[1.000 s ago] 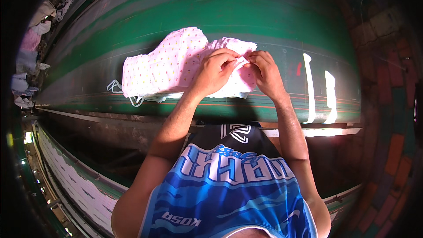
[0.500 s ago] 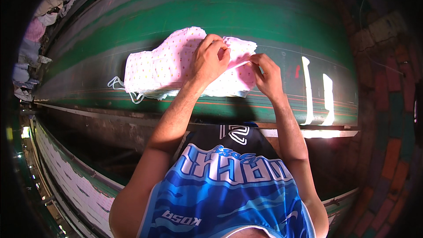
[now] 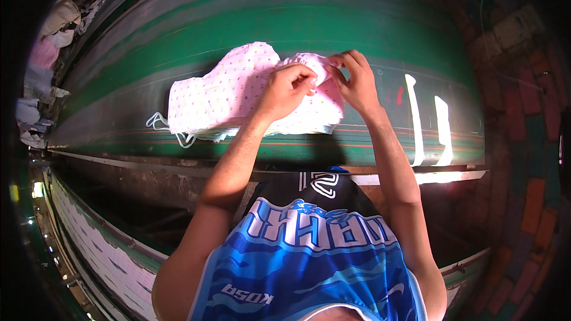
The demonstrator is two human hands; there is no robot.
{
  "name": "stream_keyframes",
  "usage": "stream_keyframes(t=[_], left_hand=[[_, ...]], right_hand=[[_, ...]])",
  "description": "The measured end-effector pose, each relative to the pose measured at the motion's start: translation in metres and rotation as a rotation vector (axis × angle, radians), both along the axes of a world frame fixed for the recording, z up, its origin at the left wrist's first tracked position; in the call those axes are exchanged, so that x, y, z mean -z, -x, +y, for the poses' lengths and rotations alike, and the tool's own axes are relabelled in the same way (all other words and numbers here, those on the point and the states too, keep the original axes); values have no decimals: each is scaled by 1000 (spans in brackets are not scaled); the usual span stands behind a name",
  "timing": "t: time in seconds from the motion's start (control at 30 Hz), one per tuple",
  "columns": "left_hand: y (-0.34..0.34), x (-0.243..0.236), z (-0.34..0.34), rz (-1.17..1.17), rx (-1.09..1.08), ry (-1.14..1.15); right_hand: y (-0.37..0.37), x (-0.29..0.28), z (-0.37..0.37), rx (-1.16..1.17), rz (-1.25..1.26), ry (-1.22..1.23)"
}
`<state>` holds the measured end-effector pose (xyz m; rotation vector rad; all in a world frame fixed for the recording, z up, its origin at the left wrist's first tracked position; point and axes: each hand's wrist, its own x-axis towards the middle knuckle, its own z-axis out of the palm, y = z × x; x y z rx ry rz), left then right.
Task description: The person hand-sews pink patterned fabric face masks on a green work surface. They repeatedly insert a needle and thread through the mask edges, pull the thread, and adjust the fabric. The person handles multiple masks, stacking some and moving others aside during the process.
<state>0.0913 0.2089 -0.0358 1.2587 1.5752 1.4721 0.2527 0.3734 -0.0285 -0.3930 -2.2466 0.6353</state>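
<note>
The person wears a sleeveless jersey (image 3: 279,276), blue with wavy lighter-blue shapes, dark-outlined white lettering, a black hem panel (image 3: 358,197) with white outlined markings, and white trim (image 3: 333,306) at the neckline; left hand (image 3: 288,91) and right hand (image 3: 355,80) are bare

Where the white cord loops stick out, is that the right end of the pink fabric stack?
No, the white cord loops stick out at the left end of the pink fabric stack.

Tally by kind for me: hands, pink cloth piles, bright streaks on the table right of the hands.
Hands (left hand, right hand): 2
Pink cloth pile, layers not countable: 1
Bright streaks on the table: 2
Total: 5
</note>
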Motion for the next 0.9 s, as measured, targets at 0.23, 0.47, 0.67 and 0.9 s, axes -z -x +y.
stream_keyframes(t=[0.23,0.47,0.67,0.9], left_hand=[[1,5,-1,-64,-9,-24],[2,7,-1,-128,5,-25],[-9,-4,-6,138,1,-64],[-23,-23,-17,592,207,24]], right_hand=[[-62,14,-27,-170,-189,190],[-57,11,-25,-162,-296,342],[-53,-6,-19,-161,-463,181],[-50,5,-18,-29,-410,140]])
